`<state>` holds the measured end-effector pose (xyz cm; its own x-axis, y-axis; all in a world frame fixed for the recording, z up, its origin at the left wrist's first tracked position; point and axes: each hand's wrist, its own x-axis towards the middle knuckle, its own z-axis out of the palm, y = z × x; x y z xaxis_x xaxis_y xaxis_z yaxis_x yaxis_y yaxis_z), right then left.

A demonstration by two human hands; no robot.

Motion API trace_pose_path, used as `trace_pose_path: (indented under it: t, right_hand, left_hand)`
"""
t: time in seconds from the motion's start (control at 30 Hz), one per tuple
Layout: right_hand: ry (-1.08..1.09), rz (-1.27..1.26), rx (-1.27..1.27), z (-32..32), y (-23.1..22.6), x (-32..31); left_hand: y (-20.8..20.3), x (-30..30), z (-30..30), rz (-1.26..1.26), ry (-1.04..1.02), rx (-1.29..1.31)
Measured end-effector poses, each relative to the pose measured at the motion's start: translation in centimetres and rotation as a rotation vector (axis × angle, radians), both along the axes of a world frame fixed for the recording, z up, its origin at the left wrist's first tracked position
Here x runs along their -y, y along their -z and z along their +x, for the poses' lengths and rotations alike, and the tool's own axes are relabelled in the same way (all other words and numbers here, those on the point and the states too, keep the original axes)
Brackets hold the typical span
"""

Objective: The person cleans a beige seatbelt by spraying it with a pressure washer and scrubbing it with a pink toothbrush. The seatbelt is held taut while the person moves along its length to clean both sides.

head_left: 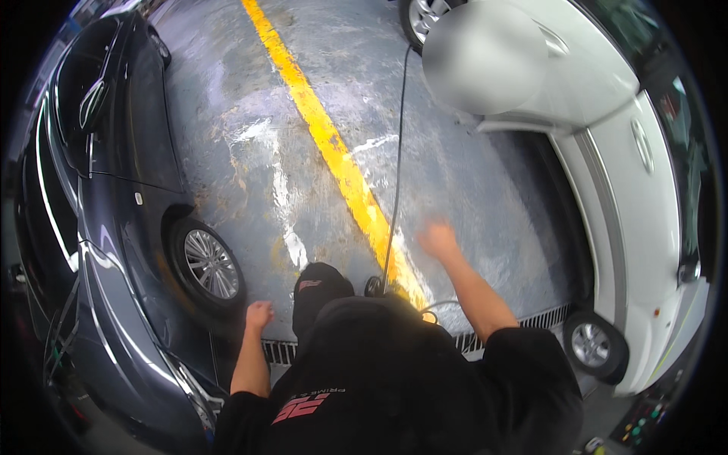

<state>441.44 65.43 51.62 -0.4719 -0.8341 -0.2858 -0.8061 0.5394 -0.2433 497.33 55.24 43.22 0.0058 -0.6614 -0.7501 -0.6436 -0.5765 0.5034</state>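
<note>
My left hand hangs at my side near the front wheel of a dark car. Its fingers look curled in, and I see nothing in them. Out in front of my right side, my right hand is smeared by motion above the grey floor, so its fingers cannot be made out. No object shows at it. A thin dark hose or cable runs along the floor from a wheel of a white car to beside my feet, crossing a yellow line.
The white car stands along the right, another wheel near me. A blurred patch hides part of its far side. Slotted drain grating crosses the floor beside me. Worn white paint marks the floor.
</note>
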Motion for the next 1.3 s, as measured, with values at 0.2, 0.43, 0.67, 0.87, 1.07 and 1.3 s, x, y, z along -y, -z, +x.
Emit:
trace_pose_path:
  t: [0.2,0.43,0.67,0.87,1.07,1.3]
  right_hand:
    - [-0.324,-0.337,0.012,-1.4,-4.1,33.5]
    - [0.047,0.241,0.480,-7.3,3.7,48.8]
    - [0.041,0.600,0.260,-18.7,16.3,46.6]
    - [-0.138,0.632,0.133,-27.8,21.0,66.0]
    - [0.193,0.055,0.333,-36.0,5.7,112.4]
    - [0.220,-0.257,0.492,-46.8,0.3,149.2]
  left_hand:
    - [3.8,5.0,0.1,0.258,-0.553,-0.043]
    - [1.6,34.5,-8.3,0.056,-0.358,-0.086]
    - [-18.7,79.3,-27.4,-0.317,-0.177,-0.657]
    - [-34.6,102.9,-42.8,-0.369,0.267,-1.621]
    - [-46.7,122.7,-55.1,-0.228,1.036,-1.833]
    - [-46.9,147.2,-66.3,-0.142,1.083,-1.973]
